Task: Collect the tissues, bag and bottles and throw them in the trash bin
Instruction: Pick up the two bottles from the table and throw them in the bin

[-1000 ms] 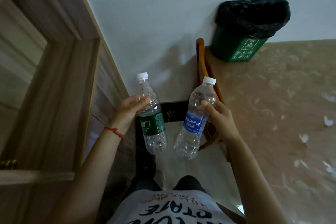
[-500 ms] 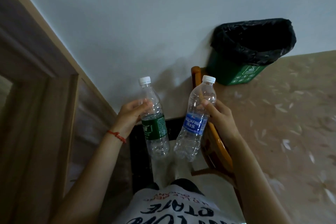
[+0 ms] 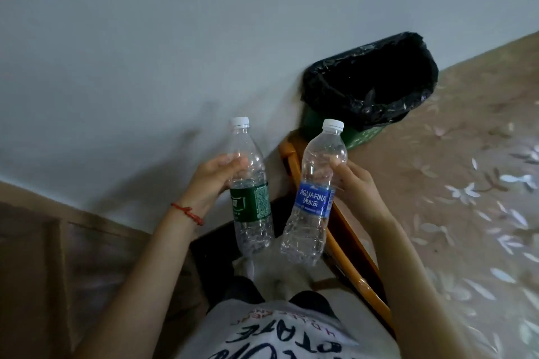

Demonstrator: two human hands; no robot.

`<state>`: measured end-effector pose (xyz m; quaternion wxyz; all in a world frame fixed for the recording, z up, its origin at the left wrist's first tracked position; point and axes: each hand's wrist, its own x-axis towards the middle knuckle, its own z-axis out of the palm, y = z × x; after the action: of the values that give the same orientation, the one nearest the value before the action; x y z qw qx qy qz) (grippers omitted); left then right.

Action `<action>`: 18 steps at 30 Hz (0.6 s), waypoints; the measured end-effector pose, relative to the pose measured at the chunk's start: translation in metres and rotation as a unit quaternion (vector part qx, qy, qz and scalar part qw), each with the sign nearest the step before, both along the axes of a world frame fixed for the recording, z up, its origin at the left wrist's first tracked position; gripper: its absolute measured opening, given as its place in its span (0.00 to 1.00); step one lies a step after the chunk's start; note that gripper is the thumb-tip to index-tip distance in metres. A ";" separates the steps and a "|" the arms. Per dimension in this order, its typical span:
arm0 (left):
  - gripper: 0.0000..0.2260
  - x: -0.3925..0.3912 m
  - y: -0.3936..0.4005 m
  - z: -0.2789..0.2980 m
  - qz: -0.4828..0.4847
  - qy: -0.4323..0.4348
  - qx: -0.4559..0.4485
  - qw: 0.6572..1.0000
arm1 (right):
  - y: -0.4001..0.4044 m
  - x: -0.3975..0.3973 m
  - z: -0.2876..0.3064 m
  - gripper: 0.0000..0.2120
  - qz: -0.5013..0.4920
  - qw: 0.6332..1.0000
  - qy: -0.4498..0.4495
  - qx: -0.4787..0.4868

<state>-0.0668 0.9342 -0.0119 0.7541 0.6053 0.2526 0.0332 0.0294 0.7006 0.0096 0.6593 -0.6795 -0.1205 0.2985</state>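
Observation:
My left hand (image 3: pixel 211 181) grips a clear plastic bottle with a green label (image 3: pixel 250 204) and a white cap, held upright. My right hand (image 3: pixel 354 183) grips a second clear bottle with a blue Aquafina label (image 3: pixel 313 202), tilted slightly right. Both bottles look empty and hang side by side in front of my chest. The green trash bin (image 3: pixel 364 137) with a black liner (image 3: pixel 370 87) stands against the wall, up and to the right of the bottles, its mouth open and dark inside. No tissues or bag are in view.
An orange wooden chair frame (image 3: pixel 344 239) runs between my right arm and the bin. A wooden door frame (image 3: pixel 58 230) fills the lower left. The brown floor with a pale leaf pattern (image 3: pixel 466 198) spreads to the right. The grey wall is ahead.
The view has swung right and closer to the bin, which now sits nearer and larger. The door frame has slid to the lower left. Both hands keep their bottles.

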 end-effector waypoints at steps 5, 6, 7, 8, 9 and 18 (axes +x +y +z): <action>0.14 0.054 0.017 0.001 -0.098 0.006 0.001 0.995 | 0.001 0.006 -0.001 0.20 -0.095 0.995 0.015 -0.006; 0.14 0.063 0.019 0.002 -0.116 0.007 0.006 0.993 | 0.000 0.005 -0.001 0.19 -0.113 0.993 0.019 -0.006; 0.15 0.072 0.020 0.003 -0.133 0.008 0.008 0.991 | 0.000 0.005 0.000 0.19 -0.129 0.991 0.020 -0.004; 0.15 0.080 0.021 0.004 -0.147 0.009 0.006 0.989 | -0.001 0.004 0.001 0.19 -0.144 0.989 0.021 -0.002; 0.15 0.087 0.021 0.005 -0.161 0.009 0.001 0.987 | -0.001 0.002 0.001 0.20 -0.157 0.987 0.021 0.000; 0.18 0.122 0.004 0.013 -0.268 -0.006 -0.019 0.963 | -0.016 -0.010 0.003 0.14 -0.257 0.966 0.013 -0.003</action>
<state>0.0553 0.9386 0.0015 0.7482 0.6364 0.0770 -0.1712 0.0194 0.6842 0.0124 0.7135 -0.6856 0.0676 0.1279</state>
